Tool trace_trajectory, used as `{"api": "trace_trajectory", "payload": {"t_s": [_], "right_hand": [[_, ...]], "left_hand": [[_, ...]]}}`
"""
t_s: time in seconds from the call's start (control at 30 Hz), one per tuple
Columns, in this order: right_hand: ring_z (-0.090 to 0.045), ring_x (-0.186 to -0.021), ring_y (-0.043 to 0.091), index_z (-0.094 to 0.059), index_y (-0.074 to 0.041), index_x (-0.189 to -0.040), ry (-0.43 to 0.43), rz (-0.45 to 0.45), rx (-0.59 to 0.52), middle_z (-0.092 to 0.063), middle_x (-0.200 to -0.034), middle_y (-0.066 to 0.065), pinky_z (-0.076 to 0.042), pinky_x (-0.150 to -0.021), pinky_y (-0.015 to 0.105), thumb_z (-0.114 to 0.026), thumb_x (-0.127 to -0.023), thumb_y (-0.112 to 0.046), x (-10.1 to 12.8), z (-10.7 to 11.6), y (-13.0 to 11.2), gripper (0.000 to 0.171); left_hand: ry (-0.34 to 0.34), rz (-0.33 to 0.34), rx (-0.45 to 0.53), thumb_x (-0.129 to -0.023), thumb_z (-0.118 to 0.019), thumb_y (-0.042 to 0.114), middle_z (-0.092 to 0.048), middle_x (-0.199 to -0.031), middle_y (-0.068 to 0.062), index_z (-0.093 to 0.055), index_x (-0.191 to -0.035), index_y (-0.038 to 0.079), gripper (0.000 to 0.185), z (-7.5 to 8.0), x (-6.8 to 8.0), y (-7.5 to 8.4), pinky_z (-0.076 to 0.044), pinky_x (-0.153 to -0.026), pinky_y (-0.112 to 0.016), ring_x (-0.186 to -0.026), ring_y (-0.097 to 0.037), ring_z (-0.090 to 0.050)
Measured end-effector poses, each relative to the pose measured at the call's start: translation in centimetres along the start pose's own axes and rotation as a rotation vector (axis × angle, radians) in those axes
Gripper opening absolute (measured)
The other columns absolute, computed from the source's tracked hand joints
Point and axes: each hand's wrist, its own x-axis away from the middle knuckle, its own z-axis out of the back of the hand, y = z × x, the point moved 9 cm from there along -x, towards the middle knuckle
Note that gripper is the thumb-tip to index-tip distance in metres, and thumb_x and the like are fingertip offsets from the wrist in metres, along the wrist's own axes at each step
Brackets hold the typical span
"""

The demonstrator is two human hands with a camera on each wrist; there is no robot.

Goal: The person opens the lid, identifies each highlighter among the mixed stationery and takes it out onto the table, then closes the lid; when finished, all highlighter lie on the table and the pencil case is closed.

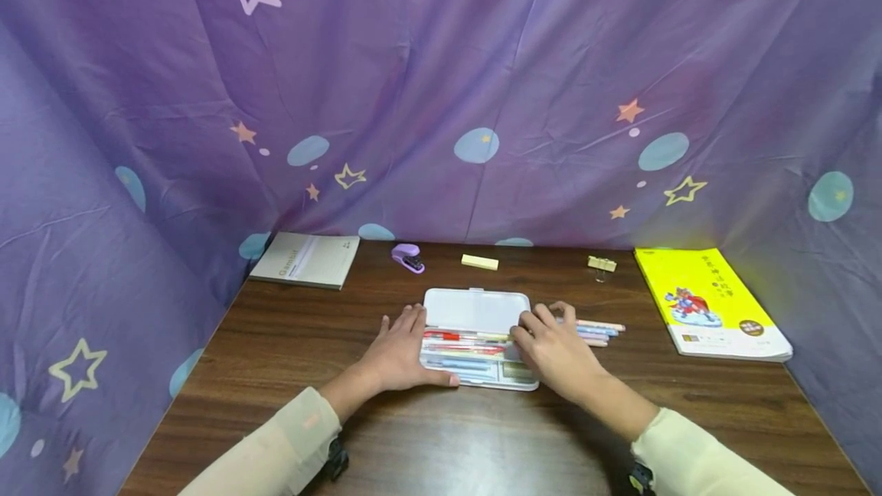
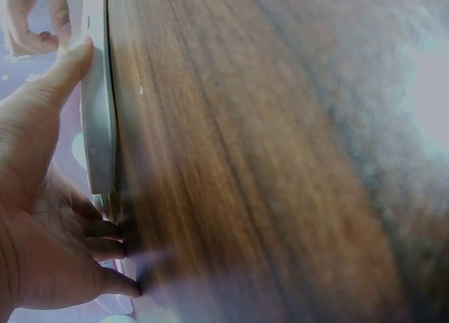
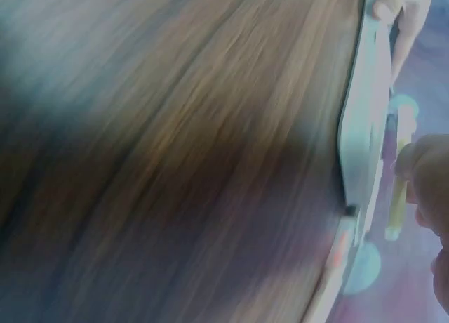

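An open white pencil case [image 1: 475,311] lies mid-table with several pens in its tray. My left hand [image 1: 403,350] rests flat at the case's left end, fingers straight and thumb along the front edge [image 2: 98,126]. My right hand [image 1: 536,334] is over the case's right end with its fingers curled down into the tray. In the right wrist view its fingers [image 3: 428,172] pinch a yellow pen [image 3: 398,196] beside the case [image 3: 365,126]. More pens [image 1: 599,331] lie on the table just right of the case.
Along the back of the wooden table [image 1: 441,435] lie a grey notebook [image 1: 306,259], a purple stapler [image 1: 408,257], a yellow eraser [image 1: 479,262] and a binder clip [image 1: 602,265]. A yellow book [image 1: 710,301] lies at the right. Purple cloth [image 1: 441,98] walls three sides.
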Motion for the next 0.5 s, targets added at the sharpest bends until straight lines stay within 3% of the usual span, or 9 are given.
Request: {"api": "trace_trajectory", "payload": {"t_s": [0.3,0.5], "right_hand": [[-0.063,-0.099,0.031,-0.076,-0.012,-0.102,-0.025,-0.09,0.017,-0.072,-0.102,0.006,-0.051,-0.091,0.067,-0.091,-0.084,-0.011,3.1,0.7,3.4,0.023],[-0.062,-0.097,0.032,-0.073,-0.011,-0.1,-0.018,-0.098,0.032,-0.073,-0.101,0.008,-0.051,-0.088,0.069,-0.084,-0.088,-0.013,5.1,1.0,4.9,0.016]], "left_hand": [[-0.002,0.001,-0.002,-0.077,-0.077,0.09,-0.022,-0.183,-0.025,-0.018,-0.175,-0.003,0.147,-0.1,0.0,-0.1,-0.016,-0.139,-0.068,-0.172,-0.041,-0.02],[0.001,0.001,-0.002,-0.077,-0.078,0.09,-0.022,-0.183,-0.025,-0.019,-0.175,-0.003,0.147,0.0,-0.1,-0.1,-0.017,-0.139,-0.068,-0.172,-0.041,-0.02]]}}
